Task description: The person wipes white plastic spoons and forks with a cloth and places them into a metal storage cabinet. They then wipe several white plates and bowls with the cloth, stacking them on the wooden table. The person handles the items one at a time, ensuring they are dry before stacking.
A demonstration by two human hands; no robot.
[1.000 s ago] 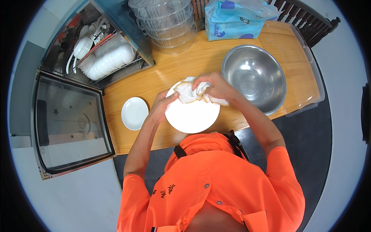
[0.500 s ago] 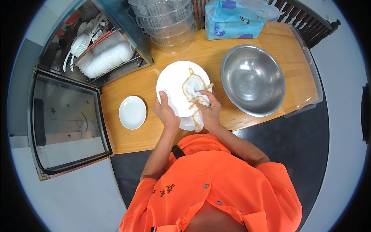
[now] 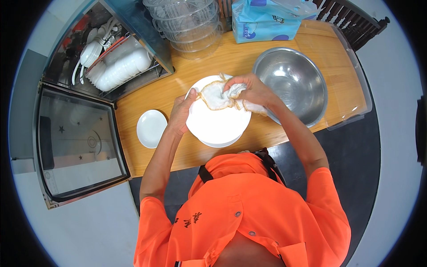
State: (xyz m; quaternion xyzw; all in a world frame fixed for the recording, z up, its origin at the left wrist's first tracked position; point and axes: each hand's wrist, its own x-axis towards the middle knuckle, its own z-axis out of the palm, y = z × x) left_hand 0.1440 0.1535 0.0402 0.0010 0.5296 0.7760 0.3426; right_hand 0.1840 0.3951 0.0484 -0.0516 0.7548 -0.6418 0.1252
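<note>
At the left, the glass door of a dish cabinet hangs open, so the white bowls inside can be reached; they lean in a row on a wire rack, probably so each supports the next. A small white plate lies apart on the wooden table. The left hand is closed on a large white plate's left edge, thumb over the rim — seemingly to steady it above another white dish showing beneath. The right hand's fingers pinch a bunched white cloth against the far side — the wad likely gives a firmer grip. A steel basin sits just beyond that hand.
</note>
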